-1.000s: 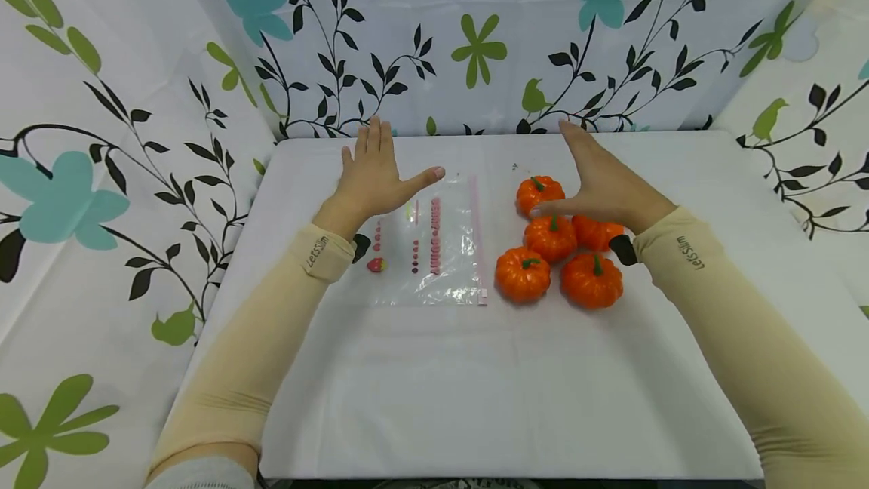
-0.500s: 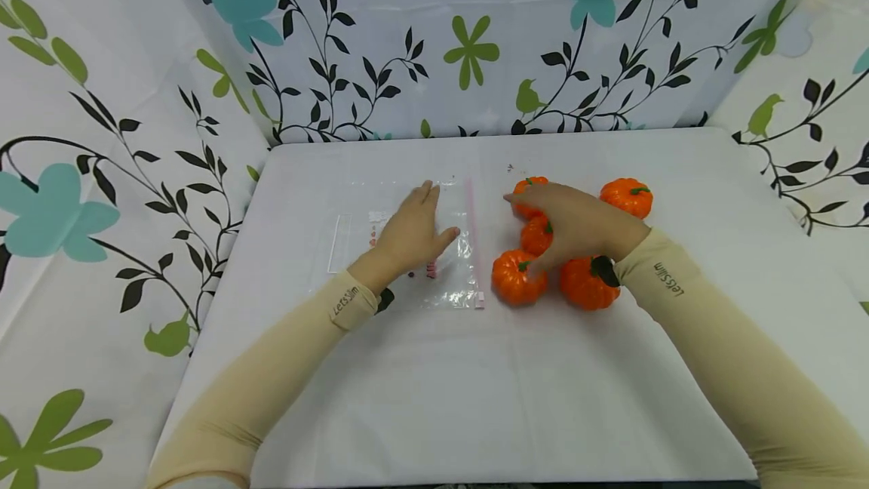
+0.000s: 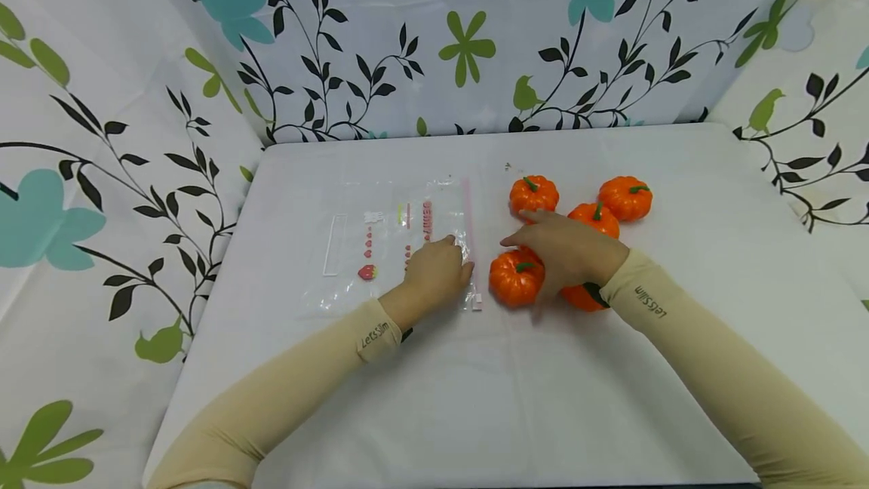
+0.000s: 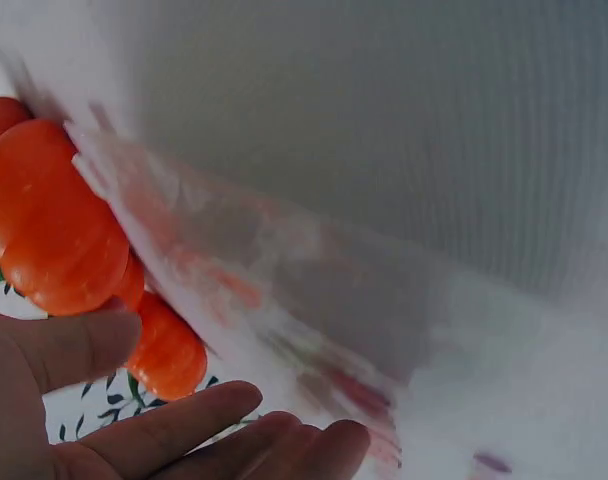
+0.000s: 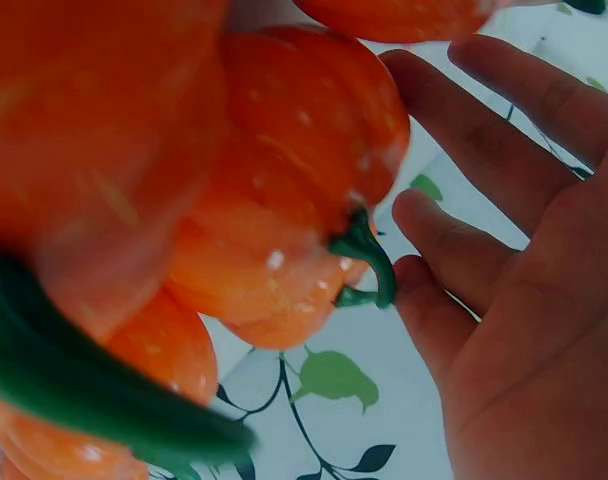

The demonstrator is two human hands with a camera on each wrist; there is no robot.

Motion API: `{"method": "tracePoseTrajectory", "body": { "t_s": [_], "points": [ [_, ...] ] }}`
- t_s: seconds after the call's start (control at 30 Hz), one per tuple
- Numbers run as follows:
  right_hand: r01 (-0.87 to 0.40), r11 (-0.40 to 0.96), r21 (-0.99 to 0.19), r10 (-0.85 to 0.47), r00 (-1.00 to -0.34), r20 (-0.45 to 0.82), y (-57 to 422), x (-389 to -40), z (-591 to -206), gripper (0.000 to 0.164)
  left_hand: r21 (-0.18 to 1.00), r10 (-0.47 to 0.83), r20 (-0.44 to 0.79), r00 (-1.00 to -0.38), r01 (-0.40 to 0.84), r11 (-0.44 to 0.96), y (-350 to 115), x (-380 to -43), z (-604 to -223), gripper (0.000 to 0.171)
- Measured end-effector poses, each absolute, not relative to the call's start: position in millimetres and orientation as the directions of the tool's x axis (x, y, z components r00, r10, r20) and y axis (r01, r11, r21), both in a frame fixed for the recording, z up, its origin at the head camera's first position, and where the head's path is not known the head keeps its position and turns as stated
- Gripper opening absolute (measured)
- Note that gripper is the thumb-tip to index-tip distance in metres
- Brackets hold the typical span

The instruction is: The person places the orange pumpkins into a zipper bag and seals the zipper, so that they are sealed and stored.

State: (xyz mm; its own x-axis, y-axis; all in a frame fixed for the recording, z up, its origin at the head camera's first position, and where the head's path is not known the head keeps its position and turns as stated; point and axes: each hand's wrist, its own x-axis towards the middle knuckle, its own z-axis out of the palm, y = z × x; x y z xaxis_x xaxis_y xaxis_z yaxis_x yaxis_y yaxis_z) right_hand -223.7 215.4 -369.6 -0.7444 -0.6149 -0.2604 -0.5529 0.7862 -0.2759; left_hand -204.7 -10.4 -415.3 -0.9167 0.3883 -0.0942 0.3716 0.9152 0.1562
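My left hand (image 3: pixel 434 274) lies over the near right part of a clear zip bag (image 3: pixel 387 247) with a pink zip edge and small red prints. In the left wrist view its fingers are loosely extended above the bag, holding nothing. My right hand (image 3: pixel 573 247) reaches among several small orange pumpkins with green stems, fingers spread. One pumpkin (image 3: pixel 517 278) sits left of its thumb, another (image 3: pixel 533 195) beyond its fingertips. A third pumpkin (image 3: pixel 582 297) is mostly hidden under the wrist. In the right wrist view, the fingertips are right at a pumpkin (image 5: pixel 304 170) and its stem.
Two more pumpkins stand at the back right, one (image 3: pixel 625 198) behind the other (image 3: pixel 596 219). A white cloth (image 3: pixel 502 398) covers the table. A curtain (image 3: pixel 380 13) printed with leaves and flowers hangs behind and at both sides.
My left hand came down and toward me, to the bag's near right part. My right hand lowered among the pumpkins, then moved nearer to me. Pumpkins have shifted toward the back right.
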Motion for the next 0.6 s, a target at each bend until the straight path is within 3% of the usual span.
{"method": "tracePoseTrajectory", "body": {
  "t_s": [0.23, 0.6],
  "points": [
    [-0.604, 0.744, -0.286, -0.661, -0.730, -0.177, 214.1, -221.2, -379.8, 0.076, 0.069, 0.393, -0.103, -0.914, 0.388, 0.919, -4.8, -199.9, -424.2, 0.056],
    [-0.567, 0.743, -0.356, -0.649, -0.739, -0.178, 216.2, -223.7, -377.3, 0.077, 0.053, 0.424, 0.017, -0.906, 0.424, 0.904, -3.9, -204.9, -431.0, 0.031]
  ]
}}
